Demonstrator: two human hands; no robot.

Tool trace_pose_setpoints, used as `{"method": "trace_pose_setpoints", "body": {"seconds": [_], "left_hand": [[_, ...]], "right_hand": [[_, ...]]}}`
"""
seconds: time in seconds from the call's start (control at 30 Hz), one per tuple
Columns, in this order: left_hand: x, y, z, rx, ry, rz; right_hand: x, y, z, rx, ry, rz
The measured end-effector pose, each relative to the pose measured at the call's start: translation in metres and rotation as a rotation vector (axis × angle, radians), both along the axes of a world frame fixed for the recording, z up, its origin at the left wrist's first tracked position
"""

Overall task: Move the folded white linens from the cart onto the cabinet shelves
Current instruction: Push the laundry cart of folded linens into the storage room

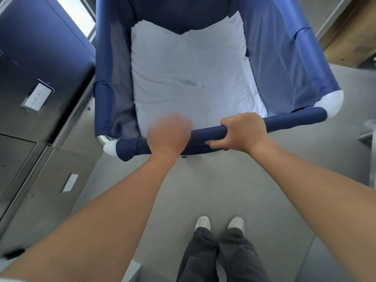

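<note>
Folded white linens (183, 78) lie stacked inside a blue fabric cart (284, 58), filling most of its floor. My right hand (242, 132) grips the cart's padded near rail (295, 119), fingers over the top and thumb underneath. Over the same rail, further left, is my left hand (168, 135); it is blurred and its fingers are hidden, so I cannot tell whether it holds the rail. Metal cabinets (40, 98) stand along the left, their doors closed.
Grey floor (213, 190) lies beneath me, with my white shoes (219, 222) behind the cart. A wooden piece (350, 43) stands at the far right, and the cart's left side sits close to the cabinet fronts.
</note>
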State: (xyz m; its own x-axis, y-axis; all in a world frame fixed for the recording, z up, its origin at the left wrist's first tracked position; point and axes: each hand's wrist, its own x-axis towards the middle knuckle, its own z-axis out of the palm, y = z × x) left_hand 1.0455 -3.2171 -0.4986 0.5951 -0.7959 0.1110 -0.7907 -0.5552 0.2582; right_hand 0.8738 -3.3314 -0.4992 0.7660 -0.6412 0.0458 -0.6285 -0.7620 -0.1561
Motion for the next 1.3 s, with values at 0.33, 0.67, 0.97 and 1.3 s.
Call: {"method": "trace_pose_setpoints", "body": {"seconds": [0.33, 0.67, 0.97, 1.3], "left_hand": [[0.034, -0.065, -0.001, -0.072, 0.035, 0.093], [0.059, -0.112, -0.003, -0.069, 0.038, 0.149], [0.079, -0.149, 0.002, 0.027, 0.061, 0.190], [0.091, -0.181, 0.003, 0.053, 0.054, 0.299]], "right_hand": [[0.040, -0.076, -0.004, 0.005, -0.044, 0.089], [0.074, -0.133, 0.000, 0.022, 0.001, 0.125], [0.102, -0.176, 0.002, -0.030, -0.021, 0.177], [0.124, -0.217, 0.001, 0.003, -0.036, 0.266]]}}
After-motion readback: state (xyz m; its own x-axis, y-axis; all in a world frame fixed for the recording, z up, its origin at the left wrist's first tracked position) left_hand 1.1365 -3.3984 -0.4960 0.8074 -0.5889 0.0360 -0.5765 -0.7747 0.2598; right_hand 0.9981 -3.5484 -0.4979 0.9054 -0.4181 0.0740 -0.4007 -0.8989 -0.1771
